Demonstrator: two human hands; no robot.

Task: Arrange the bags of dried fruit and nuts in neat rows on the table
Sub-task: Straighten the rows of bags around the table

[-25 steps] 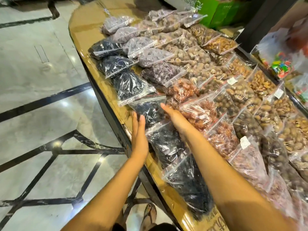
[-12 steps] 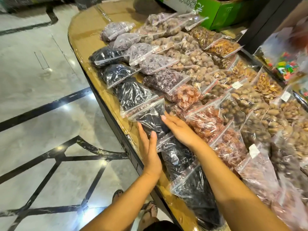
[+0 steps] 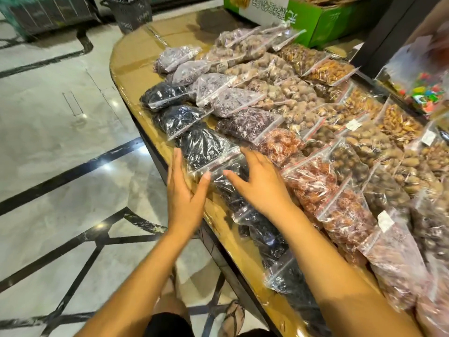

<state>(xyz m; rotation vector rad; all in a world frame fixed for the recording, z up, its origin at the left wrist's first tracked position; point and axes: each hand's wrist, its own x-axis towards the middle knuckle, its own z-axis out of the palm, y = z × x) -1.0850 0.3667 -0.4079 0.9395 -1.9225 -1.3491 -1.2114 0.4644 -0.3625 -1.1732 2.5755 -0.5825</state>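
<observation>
Clear zip bags of dried fruit and nuts lie in slanted rows on a glossy wooden table (image 3: pixel 132 59). Along the near edge runs a row of black dried fruit bags (image 3: pixel 181 117). My left hand (image 3: pixel 184 190) stands flat at the table's edge, fingers straight, thumb touching one black bag (image 3: pixel 218 176). My right hand (image 3: pixel 260 181) rests spread on top of that same bag, fingers apart. Neither hand is closed around it. Beside it lie reddish dried fruit bags (image 3: pixel 313 181) and, further right, brown nut bags (image 3: pixel 381 190).
A green carton (image 3: pixel 323 18) stands at the table's far end. A bag of coloured sweets (image 3: pixel 422 93) hangs at the right. A dark mesh bin (image 3: pixel 131 13) is on the marble floor to the left. My sandalled feet show below the table edge.
Both hands have slid further along the edge row toward the far end. The right hand has spread wider over the black bag; the left hand's thumb now touches it.
</observation>
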